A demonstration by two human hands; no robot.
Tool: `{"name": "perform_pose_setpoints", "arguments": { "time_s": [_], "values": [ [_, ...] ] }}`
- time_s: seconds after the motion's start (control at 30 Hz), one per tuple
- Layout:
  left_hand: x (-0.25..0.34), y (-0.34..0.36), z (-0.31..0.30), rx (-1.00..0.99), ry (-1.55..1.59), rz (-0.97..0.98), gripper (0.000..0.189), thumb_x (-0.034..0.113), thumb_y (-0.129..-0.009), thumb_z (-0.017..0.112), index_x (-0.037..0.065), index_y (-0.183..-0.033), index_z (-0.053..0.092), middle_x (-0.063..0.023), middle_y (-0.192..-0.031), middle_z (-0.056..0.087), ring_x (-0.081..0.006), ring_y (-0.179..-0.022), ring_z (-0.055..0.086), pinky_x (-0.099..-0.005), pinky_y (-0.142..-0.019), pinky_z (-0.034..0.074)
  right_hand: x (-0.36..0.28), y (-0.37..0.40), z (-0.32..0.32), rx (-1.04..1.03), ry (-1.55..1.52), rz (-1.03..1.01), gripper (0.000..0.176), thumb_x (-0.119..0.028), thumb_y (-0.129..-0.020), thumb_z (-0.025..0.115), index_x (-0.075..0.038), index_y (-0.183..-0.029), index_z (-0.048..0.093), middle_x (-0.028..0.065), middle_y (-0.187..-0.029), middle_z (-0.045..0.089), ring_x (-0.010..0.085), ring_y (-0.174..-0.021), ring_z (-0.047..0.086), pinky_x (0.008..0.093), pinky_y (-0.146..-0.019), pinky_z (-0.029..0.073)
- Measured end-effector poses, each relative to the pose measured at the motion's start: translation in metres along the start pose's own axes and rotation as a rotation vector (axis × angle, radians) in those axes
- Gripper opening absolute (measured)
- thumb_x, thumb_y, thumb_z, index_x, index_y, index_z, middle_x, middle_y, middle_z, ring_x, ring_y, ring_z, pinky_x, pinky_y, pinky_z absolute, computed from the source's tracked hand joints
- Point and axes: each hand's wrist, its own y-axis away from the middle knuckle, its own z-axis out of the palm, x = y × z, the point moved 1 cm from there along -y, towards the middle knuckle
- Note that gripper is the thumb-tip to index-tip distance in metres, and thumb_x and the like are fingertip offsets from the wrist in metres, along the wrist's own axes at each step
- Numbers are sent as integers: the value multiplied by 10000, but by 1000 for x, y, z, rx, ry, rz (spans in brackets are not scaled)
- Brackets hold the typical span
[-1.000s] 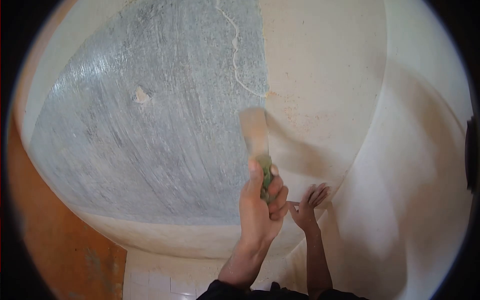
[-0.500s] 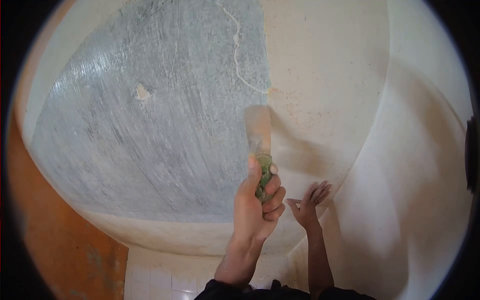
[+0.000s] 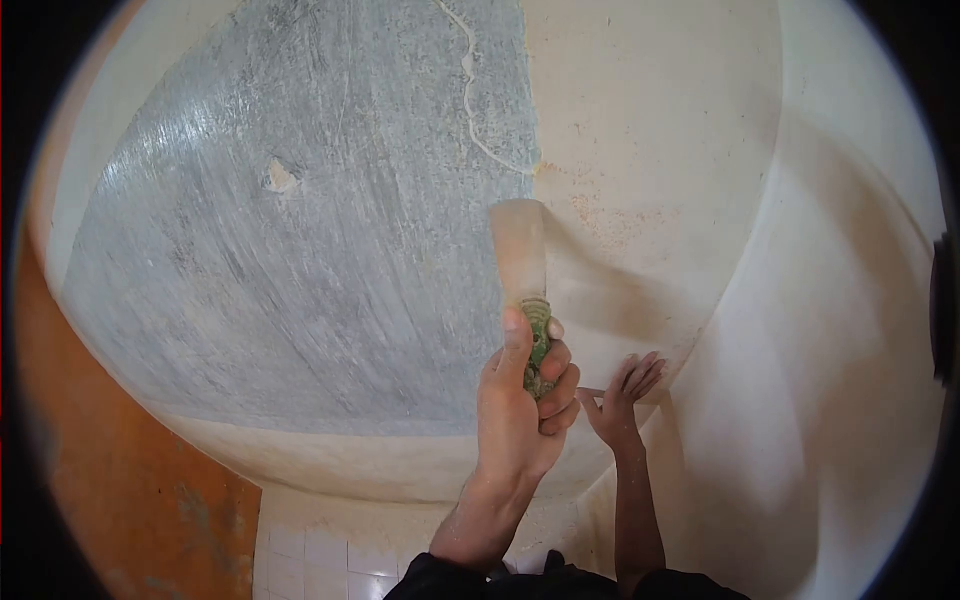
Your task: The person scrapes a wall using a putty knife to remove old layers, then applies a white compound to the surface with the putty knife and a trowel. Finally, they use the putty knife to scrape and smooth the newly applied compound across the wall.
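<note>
An orange wall (image 3: 130, 470) (stained, at left) stands beside white tiles (image 3: 320, 562).

Your left hand (image 3: 520, 410) is raised on a bare forearm, fingers curled into a tight grip with the thumb lying straight up. Your right hand (image 3: 618, 400) is lifted just beside it, fingers extended and slightly spread, the palm apparently turned away from you.

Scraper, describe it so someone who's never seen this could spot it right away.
Start at the big grey patch on the cream ceiling and follow its right edge down. There the left hand grips a scraper, blade pointing up. It is the only tool in view: wide pale blade, green handle; the right hand beside it is empty.
</note>
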Motion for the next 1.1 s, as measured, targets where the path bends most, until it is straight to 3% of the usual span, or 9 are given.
{"name": "perform_pose_setpoints", "arguments": {
  "time_s": [1.1],
  "values": [
    [-8,-12,-1,8,-41,134,403,490,-1027,420,104,-1001,530,59,-697,405,-20,-477,265,-183,-396,169,5,-2,4,9,7,4,1118,-493,-872,681,-5,-1524,-85,372,-1506,-245,612,-1352,-241,736,-1028,-112]
  ]
}}
